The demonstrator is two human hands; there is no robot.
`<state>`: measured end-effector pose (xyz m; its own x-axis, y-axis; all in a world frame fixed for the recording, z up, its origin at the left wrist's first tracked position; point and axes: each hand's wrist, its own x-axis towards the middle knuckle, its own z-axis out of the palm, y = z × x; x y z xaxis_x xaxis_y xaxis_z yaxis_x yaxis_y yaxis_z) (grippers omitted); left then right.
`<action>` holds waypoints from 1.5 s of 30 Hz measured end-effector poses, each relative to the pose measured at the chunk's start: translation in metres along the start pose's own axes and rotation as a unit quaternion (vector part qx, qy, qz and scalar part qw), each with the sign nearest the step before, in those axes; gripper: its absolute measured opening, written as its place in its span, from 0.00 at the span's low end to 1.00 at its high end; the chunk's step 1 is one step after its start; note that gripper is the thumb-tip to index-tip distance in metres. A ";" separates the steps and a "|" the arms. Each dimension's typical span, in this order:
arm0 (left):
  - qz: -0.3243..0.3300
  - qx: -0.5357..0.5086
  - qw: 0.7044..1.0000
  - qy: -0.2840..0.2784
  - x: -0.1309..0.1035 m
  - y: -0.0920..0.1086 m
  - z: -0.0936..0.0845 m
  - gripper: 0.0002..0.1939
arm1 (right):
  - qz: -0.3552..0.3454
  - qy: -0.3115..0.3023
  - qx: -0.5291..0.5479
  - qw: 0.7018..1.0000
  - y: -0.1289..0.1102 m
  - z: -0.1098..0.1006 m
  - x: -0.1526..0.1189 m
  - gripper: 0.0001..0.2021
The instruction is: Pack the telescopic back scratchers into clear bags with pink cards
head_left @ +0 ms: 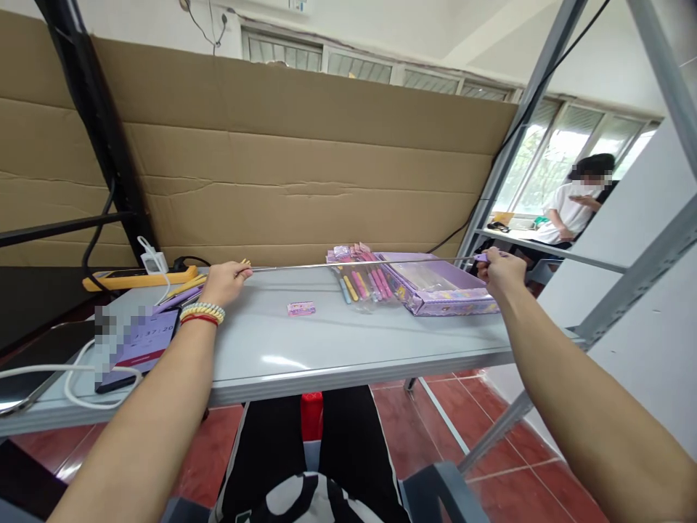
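Observation:
A thin pale strip or cord [297, 266] is stretched across the table between my two hands. My left hand [226, 282], with beaded and red bracelets on its wrist, pinches its left end near the back edge of the table. At the right, my right hand [502, 270] is closed on a small purple piece [481, 257] at the other end. The strip passes over pens in clear wrappers [360, 282] and a purple box with a clear window [441, 285]. A small pink-purple card [301, 309] lies on the tabletop.
The white table [327, 349] has phones [142, 345], white cables and a yellow object [139, 279] at its left. Cardboard [305, 160] stands behind. Metal posts [523, 123] rise at the right, where a seated person [571, 207] is visible beyond.

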<state>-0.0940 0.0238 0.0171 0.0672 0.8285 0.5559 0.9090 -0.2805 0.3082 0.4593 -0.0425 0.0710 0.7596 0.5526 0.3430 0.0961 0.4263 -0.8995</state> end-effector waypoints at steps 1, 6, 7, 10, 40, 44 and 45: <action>0.001 -0.006 1.000 -0.008 0.000 0.002 -0.001 0.16 | 0.012 0.003 0.001 1.000 0.001 0.005 -0.002 0.15; 0.117 0.009 0.991 -0.060 -0.010 0.061 0.009 0.16 | 0.035 -0.104 -0.020 0.994 0.016 0.064 -0.054 0.10; 0.141 0.025 0.988 -0.056 -0.013 0.075 0.012 0.16 | 0.021 -0.150 -0.025 0.988 0.020 0.082 -0.075 0.10; 0.164 0.058 0.984 -0.037 -0.021 0.102 0.018 0.17 | -0.008 -0.256 0.011 0.967 0.032 0.139 -0.144 0.15; -0.356 0.147 0.922 0.036 -0.009 -0.018 -0.011 0.21 | 0.151 -0.371 0.090 0.912 0.054 0.176 -0.188 0.22; -0.386 0.161 0.908 -0.010 -0.007 -0.033 -0.008 0.22 | 0.141 -0.384 0.091 0.908 0.050 0.176 -0.190 0.22; -0.389 0.162 0.907 -0.017 -0.006 -0.033 -0.008 0.23 | 0.139 -0.388 0.090 0.907 0.050 0.176 -0.191 0.22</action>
<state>-0.1278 0.0241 0.0093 -0.6393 0.7298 0.2422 0.7590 0.5484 0.3511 0.2061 -0.0009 0.0086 0.0513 0.9641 0.2606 -0.1894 0.2656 -0.9453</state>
